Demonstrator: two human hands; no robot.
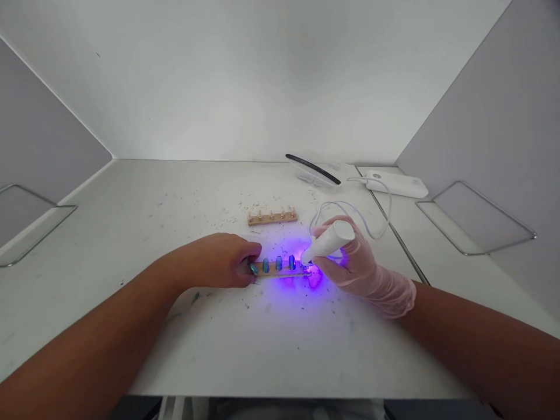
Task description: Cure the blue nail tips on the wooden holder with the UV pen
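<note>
My bare left hand point(227, 259) is closed round the left end of a wooden nail display stand point(272, 272). Blue-green press-on nails point(279, 263) stand upright along it, the leftmost one tilted beside my thumb. In a pink glove, my right hand point(350, 262) grips a white handheld UV nail lamp point(329, 240), its lit head pointing down at the right end of the stand. Purple light spreads over the stand and the table there, and the lamp head hides the rightmost nail. Behind lies a second wooden stand point(272, 219) with several small pegs.
A white power bank point(396, 184) lies at the back right, with a white cable point(363, 216) looping toward my right hand. A black nail file point(312, 168) rests on a clear plastic box point(315, 179). Wire frames point(476, 219) stand at both sides. Dark specks dot the white table point(219, 350).
</note>
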